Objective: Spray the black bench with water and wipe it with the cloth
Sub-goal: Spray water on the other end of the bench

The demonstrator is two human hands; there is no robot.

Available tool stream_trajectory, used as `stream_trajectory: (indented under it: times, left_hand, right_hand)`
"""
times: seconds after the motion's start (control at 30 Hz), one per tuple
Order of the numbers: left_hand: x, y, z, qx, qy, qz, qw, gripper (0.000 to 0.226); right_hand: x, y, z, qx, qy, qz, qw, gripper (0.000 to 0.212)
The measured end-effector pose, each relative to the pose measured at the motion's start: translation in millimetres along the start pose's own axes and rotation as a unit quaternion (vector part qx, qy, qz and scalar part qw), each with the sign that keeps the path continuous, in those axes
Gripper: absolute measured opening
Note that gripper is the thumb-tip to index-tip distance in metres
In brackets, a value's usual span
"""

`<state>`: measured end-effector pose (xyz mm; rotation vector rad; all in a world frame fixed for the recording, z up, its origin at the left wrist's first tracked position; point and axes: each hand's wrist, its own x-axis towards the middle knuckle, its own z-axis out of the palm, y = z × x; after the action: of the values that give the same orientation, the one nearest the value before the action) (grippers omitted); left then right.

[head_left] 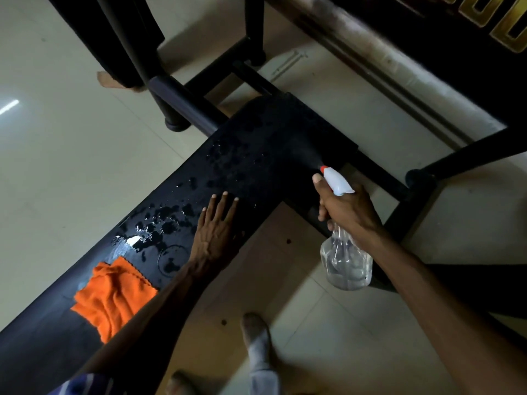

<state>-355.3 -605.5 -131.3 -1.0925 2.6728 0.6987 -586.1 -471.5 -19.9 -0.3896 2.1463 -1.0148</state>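
Note:
The black bench (265, 143) runs from lower left to upper middle, its top dotted with water drops and a small puddle. My left hand (214, 229) rests flat on the bench top with straight fingers. My right hand (345, 206) grips the neck of a clear spray bottle (346, 263) with a white head and orange nozzle, pointed at the far end of the bench from its right side. An orange cloth (114, 295) lies crumpled on the bench, to the left of my left forearm.
Pale tiled floor (71, 155) lies on both sides of the bench. Black chair or table legs (171, 109) stand beyond the bench's far end. A dark frame bar (467, 155) and a dark wall panel with gold letters are at the upper right. My feet show at the bottom.

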Motion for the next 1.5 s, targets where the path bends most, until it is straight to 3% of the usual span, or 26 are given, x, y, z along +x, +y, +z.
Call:
stream_trajectory:
  times: [0.2,0.33,0.43,0.53,0.7,0.83,1.0,1.2,1.4,1.5]
  left_hand:
    - [-53.7,-11.1,9.2,-0.008,0.013,-0.050,0.999,0.074]
    - [-83.5,-24.7,15.8,-0.008,0.002,-0.096,0.995,0.075]
    - [-99.9,-35.6,16.9,0.009,-0.002,-0.098,0.995,0.075]
    - [-113.6,-42.1,15.9,0.001,0.003,-0.121,0.993,0.076]
    - [-132.5,-46.8,14.0,-0.017,0.017,-0.141,0.990,0.075]
    - [-138.9,-50.3,13.2,-0.053,0.041,-0.147,0.987,0.071]
    - [-150.2,-61.1,5.1,-0.098,0.061,-0.136,0.984,0.069]
    - [-190.9,-97.0,-12.8,-0.154,0.134,-0.141,0.969,0.065]
    - [-267.8,-159.5,-13.3,-0.160,0.162,-0.253,0.940,0.059]
    - [-303.7,-188.7,-1.0,-0.137,0.146,-0.321,0.926,0.067]
  right_hand:
    - [-34.7,2.9,31.4,-0.032,-0.080,0.009,0.996,0.036]
    - [-56.2,14.6,61.6,-0.081,-0.090,0.020,0.992,0.035]
    - [-68.8,23.0,82.4,-0.111,-0.112,0.014,0.987,0.060]
    - [-82.6,28.4,99.0,-0.163,-0.117,0.005,0.980,0.071]
    - [-100.3,29.9,122.1,-0.176,-0.167,0.011,0.970,0.071]
    - [-112.6,33.5,136.6,-0.260,-0.144,-0.018,0.955,0.074]
    - [-119.2,25.4,149.5,-0.200,-0.178,-0.046,0.962,0.058]
    - [-132.9,1.4,194.5,-0.144,-0.187,-0.122,0.964,0.061]
    - [-188.3,-45.9,269.3,-0.041,-0.204,-0.236,0.949,0.058]
    - [-216.5,-62.0,311.3,-0.021,-0.234,-0.257,0.937,0.044]
